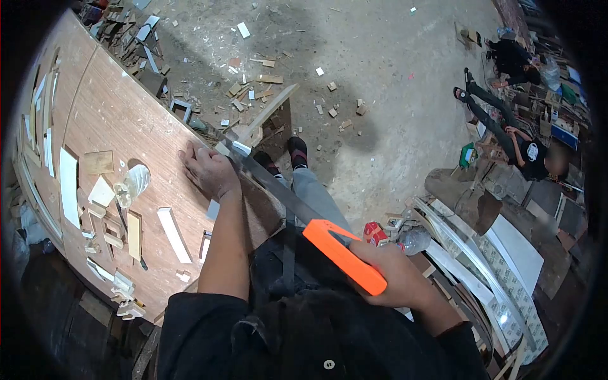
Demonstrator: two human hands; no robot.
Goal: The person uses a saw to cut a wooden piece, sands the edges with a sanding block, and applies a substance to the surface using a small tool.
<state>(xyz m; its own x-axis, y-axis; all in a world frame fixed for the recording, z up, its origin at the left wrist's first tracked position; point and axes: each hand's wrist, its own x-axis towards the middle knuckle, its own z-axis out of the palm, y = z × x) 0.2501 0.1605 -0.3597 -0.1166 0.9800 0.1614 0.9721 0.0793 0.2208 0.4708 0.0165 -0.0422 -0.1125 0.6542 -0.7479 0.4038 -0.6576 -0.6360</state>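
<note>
Head view: by the table point(130, 104) edge, the left hand point(210, 170), grip unclear, apparently steadies a strip point(241, 149) for the saw point(316, 231) the right hand point(396, 272) clasps.

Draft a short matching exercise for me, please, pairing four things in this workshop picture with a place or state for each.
Things
1. Left hand
2. Right hand
3. Saw blade
4. Red packet

Places and states
A. Beside a clear plastic bottle
B. Metal, slanting between the two hands
C. Fingers curled, at the edge of the workbench
D. Wrapped around an orange handle

Right pairs: 1-C, 2-D, 3-B, 4-A
</note>
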